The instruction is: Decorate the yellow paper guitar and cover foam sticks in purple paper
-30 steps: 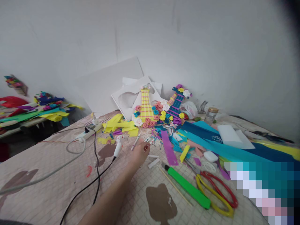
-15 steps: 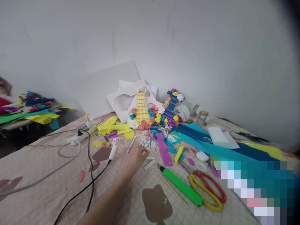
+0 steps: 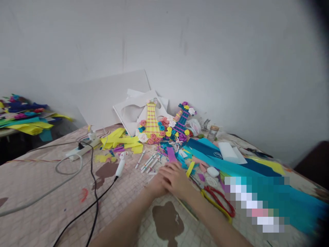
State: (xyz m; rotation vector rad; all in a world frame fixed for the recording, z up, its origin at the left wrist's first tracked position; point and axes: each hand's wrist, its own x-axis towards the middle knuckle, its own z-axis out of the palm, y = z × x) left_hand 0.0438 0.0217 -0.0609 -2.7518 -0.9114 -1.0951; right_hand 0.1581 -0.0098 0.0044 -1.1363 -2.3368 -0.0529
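Note:
My left hand [image 3: 156,185] and my right hand [image 3: 178,180] meet just above the table in the middle. The right fingers are close together and bent over the left hand, covering most of its fingers. Whatever lies between them is hidden. A purple strip [image 3: 171,155] extends behind them. Several white markers [image 3: 149,163] lie just beyond my left hand. Red and yellow scissors [image 3: 221,200] rest beside my right forearm, which hides most of a green tool. A white glue gun [image 3: 120,166] sits to the left.
Yellow [image 3: 151,120] and blue [image 3: 182,121] flower-trimmed pieces stand near the wall. White boards [image 3: 115,92] lean behind. A power strip [image 3: 83,149] and cables cross the left side. Teal sheets [image 3: 226,164], a white case [image 3: 212,172] and a jar [image 3: 213,132] are at the right.
My right hand has come in from the right and met my left hand, which has moved slightly right and nearer. The markers now lie side by side. The view has shifted slightly right.

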